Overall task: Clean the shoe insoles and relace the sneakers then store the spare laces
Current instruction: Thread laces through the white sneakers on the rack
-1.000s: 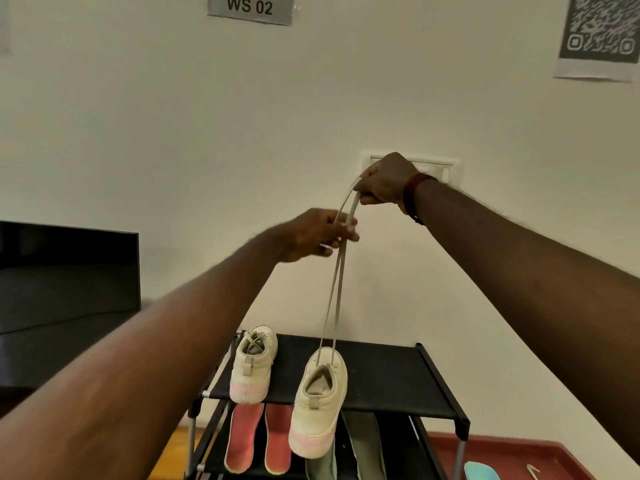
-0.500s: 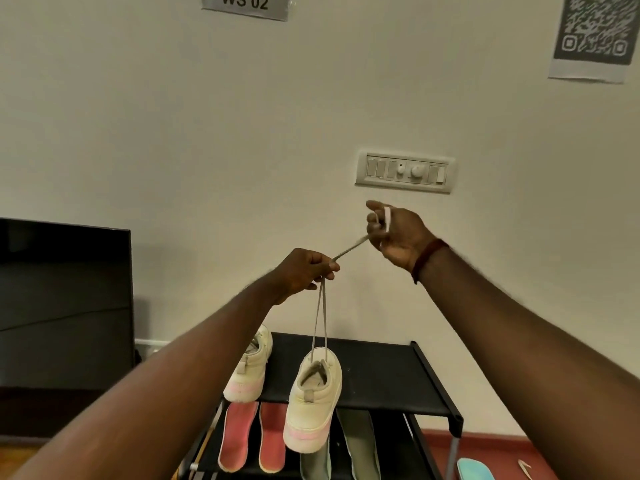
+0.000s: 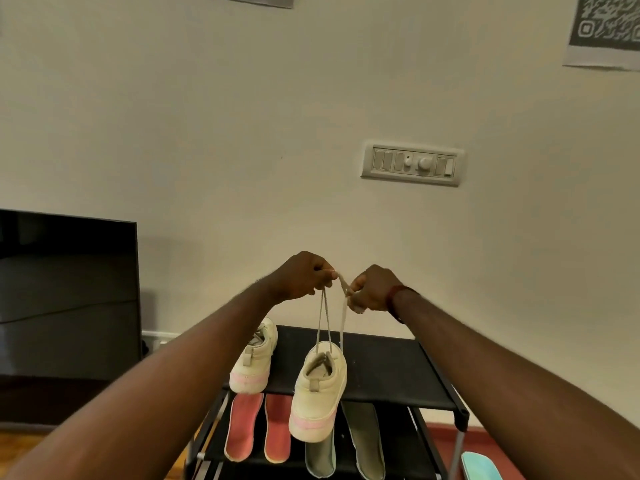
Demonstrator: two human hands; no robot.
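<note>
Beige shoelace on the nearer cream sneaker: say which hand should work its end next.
Probably right: the right hand pinches the end of the flat beige shoelace, while the left hand pinches both strands above the cream sneaker, steadying them.

You are working in soft, warm light coming from the left, which is throwing a faint shadow on the wall [image 3: 242, 116] just right of the dark screen [image 3: 65, 289]. The wide lens is stretching your left forearm [image 3: 138, 393] and right forearm [image 3: 519, 375] toward the lower corners, the QR sheet [image 3: 606, 26] is smearing at the top right edge, and the thin lace [image 3: 342, 320] is looking slightly soft.
</note>
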